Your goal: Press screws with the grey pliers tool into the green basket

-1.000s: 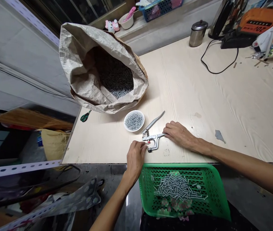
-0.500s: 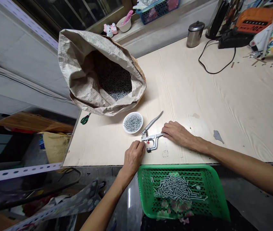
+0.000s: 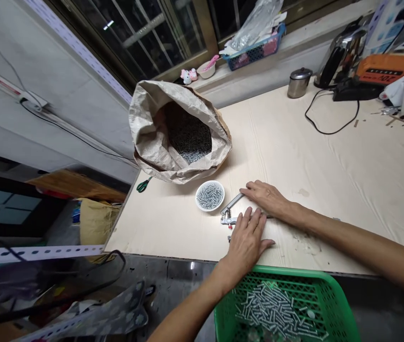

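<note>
Grey metal snap pliers [image 3: 227, 220] with a spring and a red tip lie on the table. Flat and with its thumb spread, my left hand [image 3: 245, 240] rests over their lower handle and hides part of the frame. My right hand [image 3: 267, 197] has its fingers closed over the end of the upper handle; its grip underneath is partly hidden. Left of the pliers stands a white bowl [image 3: 210, 195] full of small silver ribbed metal pieces. More such pieces [image 3: 273, 311] lie in the green basket [image 3: 340, 299] below the table edge.
A large woven sack [image 3: 148, 142], open at the top, holds many more metal pieces. Green-handled scissors [image 3: 144, 185] lie left of it. At the back are a metal canister [image 3: 299, 83], a black cable [image 3: 324, 132] and an orange box [image 3: 383, 69].
My left hand has moved right from beside the pliers' head onto their lower handle. My right hand has shifted from the lower handle to the upper one. The view has tilted up.
</note>
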`<state>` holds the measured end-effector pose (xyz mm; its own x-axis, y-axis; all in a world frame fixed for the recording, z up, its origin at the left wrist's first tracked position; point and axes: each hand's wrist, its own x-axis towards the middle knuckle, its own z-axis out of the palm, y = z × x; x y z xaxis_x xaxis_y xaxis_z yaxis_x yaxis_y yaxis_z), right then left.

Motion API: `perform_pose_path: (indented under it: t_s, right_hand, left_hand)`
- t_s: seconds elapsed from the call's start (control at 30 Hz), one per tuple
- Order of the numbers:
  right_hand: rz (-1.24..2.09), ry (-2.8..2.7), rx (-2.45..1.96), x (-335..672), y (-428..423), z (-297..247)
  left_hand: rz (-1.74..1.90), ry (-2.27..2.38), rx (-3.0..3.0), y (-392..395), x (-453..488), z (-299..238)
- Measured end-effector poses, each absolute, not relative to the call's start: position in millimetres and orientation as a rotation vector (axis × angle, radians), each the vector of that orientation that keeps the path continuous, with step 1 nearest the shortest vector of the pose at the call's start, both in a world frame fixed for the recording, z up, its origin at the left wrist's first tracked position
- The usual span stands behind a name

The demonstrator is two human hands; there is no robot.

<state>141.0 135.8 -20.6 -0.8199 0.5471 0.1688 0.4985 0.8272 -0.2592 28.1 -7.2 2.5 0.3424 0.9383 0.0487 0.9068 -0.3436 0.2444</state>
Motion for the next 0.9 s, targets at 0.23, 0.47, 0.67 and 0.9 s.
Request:
perform_pose_path:
  t_s: [0.23,0.47,0.67,0.9]
  right_hand:
    - [0.366,-2.857,-0.75,119.3,158.2,-24.9]
    - [0.288,-2.693,-0.827,141.0,127.9,-19.9]
    - [0.386,-2.687,-0.744,146.8,91.3,-29.8]
    - [0.43,-2.649,-0.643,145.5,79.0,-38.1]
  left_hand:
    - [0.475,1.564,2.207,-7.1,27.3,0.1]
    - [0.764,2.314,2.18,21.5,-54.6,13.6]
    - [0.138,2.41,2.314,61.0,-99.5,18.1]
    - [-0.176,2.397,2.404,70.2,-96.5,13.2]
